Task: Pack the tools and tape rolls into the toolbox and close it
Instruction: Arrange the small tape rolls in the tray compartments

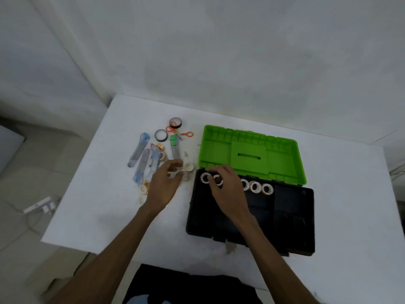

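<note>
R hand (pixel 225 185) pinches round white tape roll (pixel 217 180) (ring-shaped) in black plastic toolbox (pixel 291 218).

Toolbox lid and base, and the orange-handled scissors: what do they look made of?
The toolbox lid looks like moulded green plastic with a satin sheen: ribs and compartments are formed into it. The toolbox base seems black plastic, matte. The scissors appear to have glossy orange plastic loops and grey, probably metal, blades, though they are small and blurred.

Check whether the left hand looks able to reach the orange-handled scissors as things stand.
Probably yes. The left hand is over the table just near of the orange-handled scissors; only a green-handled tool and small tape rolls lie flat between them, nothing standing in the way.
</note>
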